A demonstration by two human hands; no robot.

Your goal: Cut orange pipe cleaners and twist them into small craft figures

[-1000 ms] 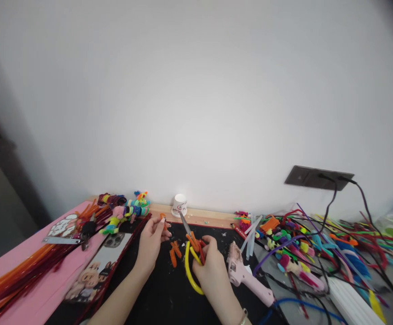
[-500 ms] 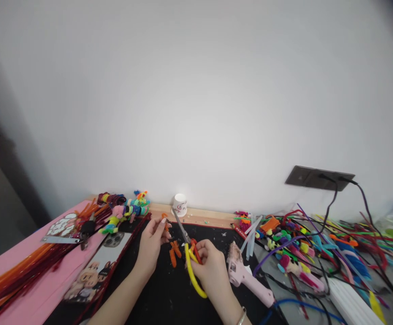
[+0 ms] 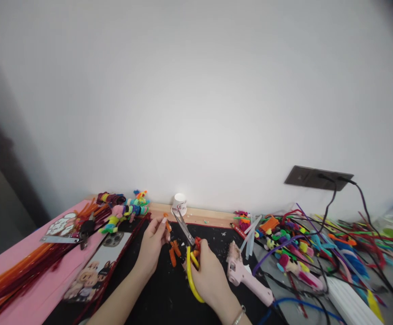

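Observation:
Between the thumb and fingers of my left hand (image 3: 151, 246) is a short orange pipe cleaner piece (image 3: 168, 224), held upright above the black mat. My right hand (image 3: 209, 273) grips a pair of scissors (image 3: 191, 266) with yellow and red handles. Their blades stand slightly apart and point up and left, with the tips close to the orange piece. Below, between my two hands, a few more orange pipe cleaner pieces (image 3: 175, 249) lie on the mat (image 3: 159, 293). A small white paper cup (image 3: 180, 204) stands just behind the blade tips.
A pink glue gun (image 3: 250, 282) lies right of my right hand, beside clear glue sticks (image 3: 251, 237). Colourful pipe cleaners (image 3: 294, 243) and cables crowd the right side. On the left lie a phone (image 3: 96, 268), keys (image 3: 87, 231) and long orange and red pipe cleaners (image 3: 30, 271).
The scissor blades have parted from nearly closed to slightly open. My right hand has turned a little with them, while my left hand keeps its hold on the orange piece.

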